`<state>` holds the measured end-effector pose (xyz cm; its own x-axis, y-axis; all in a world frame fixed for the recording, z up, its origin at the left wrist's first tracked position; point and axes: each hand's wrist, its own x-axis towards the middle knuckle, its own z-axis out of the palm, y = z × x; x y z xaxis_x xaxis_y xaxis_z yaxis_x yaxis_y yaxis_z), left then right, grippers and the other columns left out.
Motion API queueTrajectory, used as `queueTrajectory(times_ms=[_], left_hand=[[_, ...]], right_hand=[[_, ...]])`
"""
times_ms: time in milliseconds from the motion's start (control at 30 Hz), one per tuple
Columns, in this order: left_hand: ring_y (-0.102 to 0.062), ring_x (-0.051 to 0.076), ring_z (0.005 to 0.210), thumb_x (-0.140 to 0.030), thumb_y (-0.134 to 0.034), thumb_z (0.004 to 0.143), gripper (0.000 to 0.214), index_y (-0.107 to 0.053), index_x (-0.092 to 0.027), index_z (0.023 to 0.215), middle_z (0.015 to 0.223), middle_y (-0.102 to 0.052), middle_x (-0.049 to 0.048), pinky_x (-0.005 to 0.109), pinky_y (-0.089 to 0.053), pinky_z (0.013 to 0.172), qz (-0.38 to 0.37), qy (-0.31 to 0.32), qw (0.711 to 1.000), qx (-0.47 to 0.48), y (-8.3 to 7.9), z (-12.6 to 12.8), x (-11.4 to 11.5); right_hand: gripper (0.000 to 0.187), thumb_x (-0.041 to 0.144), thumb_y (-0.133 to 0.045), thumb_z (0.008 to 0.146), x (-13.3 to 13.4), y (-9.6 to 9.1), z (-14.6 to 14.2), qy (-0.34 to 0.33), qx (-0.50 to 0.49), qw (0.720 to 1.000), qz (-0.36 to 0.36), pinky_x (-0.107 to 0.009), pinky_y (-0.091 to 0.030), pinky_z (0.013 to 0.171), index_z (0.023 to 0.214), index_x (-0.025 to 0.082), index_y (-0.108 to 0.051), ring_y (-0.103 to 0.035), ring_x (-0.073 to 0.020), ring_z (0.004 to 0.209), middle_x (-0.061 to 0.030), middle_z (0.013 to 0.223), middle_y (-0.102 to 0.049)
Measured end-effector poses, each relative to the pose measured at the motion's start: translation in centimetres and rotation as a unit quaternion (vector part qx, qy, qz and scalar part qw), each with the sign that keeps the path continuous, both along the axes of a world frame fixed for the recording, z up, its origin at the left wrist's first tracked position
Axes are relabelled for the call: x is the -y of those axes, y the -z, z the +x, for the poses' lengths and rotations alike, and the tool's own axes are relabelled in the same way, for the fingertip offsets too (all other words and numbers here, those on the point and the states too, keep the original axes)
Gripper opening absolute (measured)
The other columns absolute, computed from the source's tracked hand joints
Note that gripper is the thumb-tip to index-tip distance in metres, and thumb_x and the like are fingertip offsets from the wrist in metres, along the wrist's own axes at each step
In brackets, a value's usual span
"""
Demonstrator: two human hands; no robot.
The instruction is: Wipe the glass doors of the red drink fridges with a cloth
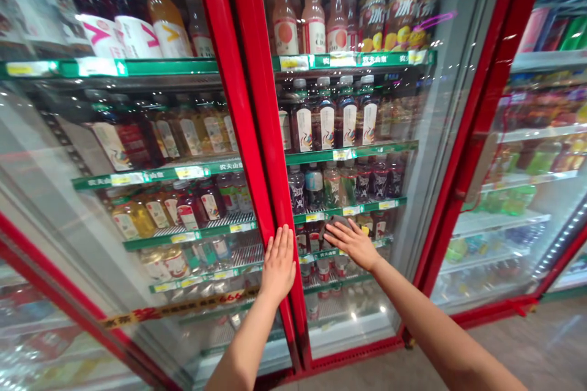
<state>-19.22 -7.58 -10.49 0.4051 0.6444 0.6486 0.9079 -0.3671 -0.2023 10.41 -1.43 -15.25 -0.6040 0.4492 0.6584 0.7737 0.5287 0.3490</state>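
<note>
I face a drinks cooler with red-framed glass doors. My left hand (pixel 278 262) lies flat, fingers stretched out and together, against the red door frame (pixel 257 109) at the seam between two doors. My right hand (pixel 352 241) presses flat on the glass of the right door (pixel 403 152), with a dark cloth (pixel 336 224) under its fingertips. Behind the glass stand rows of bottles (pixel 332 119) on green-edged shelves (pixel 353 152).
Another red-framed cooler (pixel 527 134) with drinks stands to the right. The left door (pixel 137 152) is angled out toward me, and a further red door edge (pixel 68 293) crosses the lower left. Tiled floor (pixel 541 342) shows at the bottom right.
</note>
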Motion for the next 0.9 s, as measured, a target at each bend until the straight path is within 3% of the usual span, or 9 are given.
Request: queueTrajectory(times_ms=[100,200,333,467,533,600,733,833,900], left_hand=[[-0.014,0.03,0.156,-0.019,-0.056,0.086,0.097,0.005,-0.014,0.162,0.168,-0.012,0.0154,0.052,-0.024,0.126,0.005,-0.029,0.999,0.016,0.1,1.7,0.5],[-0.012,0.03,0.156,-0.019,-0.057,0.086,0.095,0.0,-0.016,0.162,0.169,-0.011,0.0143,0.052,-0.022,0.126,-0.006,-0.038,0.999,0.019,0.6,4.0,0.9],[-0.007,0.03,0.157,-0.018,-0.058,0.084,0.094,-0.007,-0.016,0.162,0.17,-0.011,0.0121,0.051,-0.023,0.126,-0.029,-0.004,0.999,-0.02,1.4,7.7,1.0],[-0.004,0.028,0.157,-0.014,-0.058,0.08,0.096,-0.01,-0.018,0.162,0.17,-0.01,0.0092,0.05,-0.022,0.126,-0.043,0.027,0.997,-0.057,1.3,11.5,0.4],[-0.003,0.028,0.157,-0.014,-0.059,0.079,0.095,-0.012,-0.018,0.162,0.17,-0.011,0.0089,0.05,-0.022,0.126,-0.045,0.029,0.997,-0.064,0.9,13.1,-0.1],[-0.003,0.028,0.157,-0.014,-0.058,0.08,0.094,-0.013,-0.017,0.162,0.17,-0.011,0.0088,0.051,-0.021,0.126,-0.046,0.026,0.996,-0.066,0.7,14.4,-0.4],[-0.004,0.03,0.157,-0.016,-0.059,0.08,0.093,-0.014,-0.018,0.162,0.17,-0.009,0.0087,0.052,-0.021,0.126,-0.052,0.013,0.996,-0.065,1.0,16.0,-0.5],[-0.005,0.03,0.157,-0.017,-0.058,0.081,0.092,-0.016,-0.018,0.162,0.17,-0.01,0.0084,0.051,-0.022,0.126,-0.05,0.007,0.997,-0.065,1.7,16.9,-0.3],[-0.006,0.03,0.157,-0.017,-0.058,0.082,0.09,-0.016,-0.018,0.162,0.17,-0.012,0.0082,0.05,-0.022,0.126,-0.046,0.008,0.997,-0.067,2.1,17.5,-0.2]], right_hand=[[0.075,0.01,-0.054,0.091,-0.2,-1.2,3.9,0.058,-0.074,0.996,-0.003,-0.055,-0.032,0.12,0.157,0.037,-0.032,-0.038,-0.0254,0.147,-0.0027,0.162,-0.036],[0.079,0.005,-0.051,0.089,0.4,1.2,6.3,0.113,-0.153,0.982,-0.001,-0.059,-0.04,0.114,0.158,0.033,-0.029,-0.034,-0.031,0.149,-0.0084,0.165,-0.028],[0.074,0.004,-0.052,0.089,0.8,3.9,6.0,0.039,-0.056,0.998,-0.014,-0.057,-0.041,0.114,0.155,0.033,-0.035,-0.038,-0.0267,0.147,-0.0066,0.163,-0.034],[0.065,0.014,-0.056,0.094,-0.5,0.9,6.9,-0.091,0.068,0.993,-0.021,-0.048,-0.035,0.119,0.152,0.036,-0.039,-0.042,-0.0178,0.145,0.0006,0.16,-0.042],[0.068,0.013,-0.057,0.093,-0.9,-0.8,9.0,-0.084,0.057,0.995,-0.021,-0.048,-0.031,0.122,0.154,0.038,-0.036,-0.041,-0.0176,0.145,0.002,0.16,-0.041],[0.075,0.009,-0.056,0.091,-0.9,-1.1,11.7,-0.022,-0.008,0.999,-0.023,-0.053,-0.03,0.122,0.156,0.039,-0.032,-0.039,-0.0215,0.147,0.0005,0.162,-0.037],[0.085,0.002,-0.052,0.087,0.0,3.1,14.8,0.097,-0.166,0.981,-0.011,-0.059,-0.042,0.112,0.16,0.033,-0.023,-0.03,-0.0322,0.151,-0.0079,0.167,-0.023],[0.083,-0.001,-0.049,0.086,0.2,5.9,13.8,0.048,-0.123,0.991,-0.009,-0.058,-0.045,0.108,0.159,0.031,-0.027,-0.034,-0.031,0.149,-0.0094,0.166,-0.026],[0.078,0.001,-0.05,0.088,-0.2,5.7,12.8,-0.011,-0.06,0.998,-0.007,-0.055,-0.042,0.113,0.156,0.034,-0.033,-0.039,-0.025,0.147,-0.0052,0.163,-0.035]])
